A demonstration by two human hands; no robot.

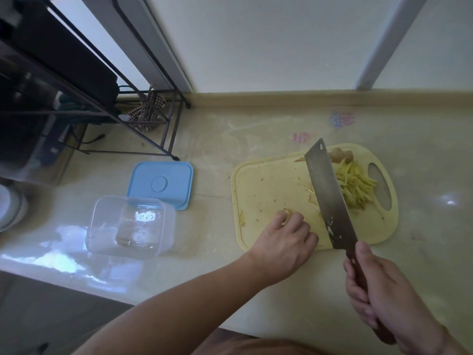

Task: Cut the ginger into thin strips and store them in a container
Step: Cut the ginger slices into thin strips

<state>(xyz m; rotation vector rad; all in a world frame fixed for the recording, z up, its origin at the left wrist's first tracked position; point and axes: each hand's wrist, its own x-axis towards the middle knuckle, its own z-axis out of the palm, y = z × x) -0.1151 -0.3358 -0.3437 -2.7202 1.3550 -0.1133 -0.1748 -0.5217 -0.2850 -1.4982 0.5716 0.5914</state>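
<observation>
A pale yellow cutting board (268,185) lies on the counter. A pile of thin ginger strips (357,187) sits on its right side, and an uncut ginger piece (341,155) lies at its far edge. My right hand (384,295) grips the wooden handle of a cleaver (326,193), whose blade stands over the board just left of the strips. My left hand (284,242) rests on the board's near left part with fingers curled over a small ginger piece (288,212), mostly hidden. A clear plastic container (129,226) stands open to the left, with nothing in it.
The container's blue lid (161,183) lies behind it on the counter. A black metal rack (84,93) with dark items stands at the far left, a checked cloth (146,111) under it. A white bowl edge (10,206) shows at the left border.
</observation>
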